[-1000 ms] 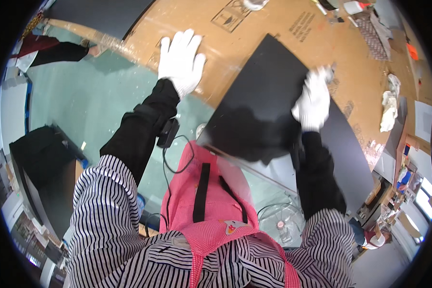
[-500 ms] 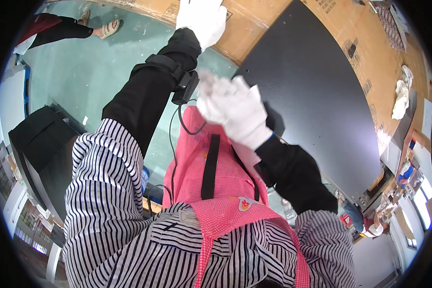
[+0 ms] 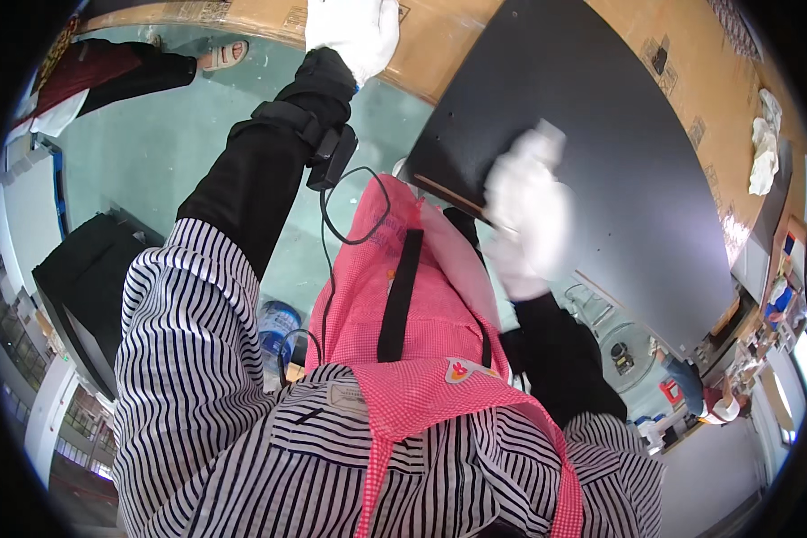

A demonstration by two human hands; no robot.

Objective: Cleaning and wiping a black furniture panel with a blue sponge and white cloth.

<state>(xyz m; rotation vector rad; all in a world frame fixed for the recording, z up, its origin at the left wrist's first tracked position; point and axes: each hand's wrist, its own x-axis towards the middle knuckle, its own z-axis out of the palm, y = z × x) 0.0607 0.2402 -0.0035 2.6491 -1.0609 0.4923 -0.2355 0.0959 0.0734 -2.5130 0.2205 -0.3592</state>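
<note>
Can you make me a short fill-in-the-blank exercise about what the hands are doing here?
1. Both hands wear gloves of the colour ____.
2. The left hand rests flat on the brown ____.
3. The right hand is at the near edge of the ____ panel.
4. The apron on the person's chest is ____ with a black strap.

Missing words: white; cardboard; black; pink
</note>
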